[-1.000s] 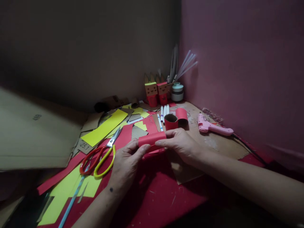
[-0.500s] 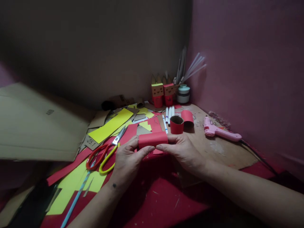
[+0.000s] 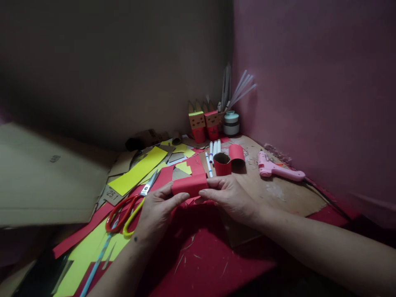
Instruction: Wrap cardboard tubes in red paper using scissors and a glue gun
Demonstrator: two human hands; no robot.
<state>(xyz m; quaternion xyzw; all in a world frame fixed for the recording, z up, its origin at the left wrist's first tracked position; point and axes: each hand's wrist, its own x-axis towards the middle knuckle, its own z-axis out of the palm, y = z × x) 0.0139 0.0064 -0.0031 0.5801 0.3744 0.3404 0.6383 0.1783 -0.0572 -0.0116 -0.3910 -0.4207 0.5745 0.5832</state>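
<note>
Between my two hands a red paper-covered tube (image 3: 189,184) lies sideways above the near part of the table. My left hand (image 3: 159,206) grips its left end, the thumb along the lower front. At the right end my right hand (image 3: 233,198) pinches it, with thumb in front and fingers behind. Just beyond stand a red-covered cardboard ring (image 3: 222,168), its brown inside showing, and a second red ring (image 3: 236,152) touching or close to it. Scissors (image 3: 133,208) with red and yellow handles lie left of my left hand.
A pink glue gun (image 3: 278,170) rests on the cardboard sheet at right, its cord trailing right. Markers (image 3: 215,150) lie beyond the rings. Two box-headed figures (image 3: 197,123) and a lidded jar (image 3: 231,123) stand at the back. Yellow paper (image 3: 140,169) and a large carton (image 3: 46,177) occupy the left.
The whole view has shifted slightly, so things appear further left. Both hands keep hold of the red tube, which now tilts a little, its right end higher.
</note>
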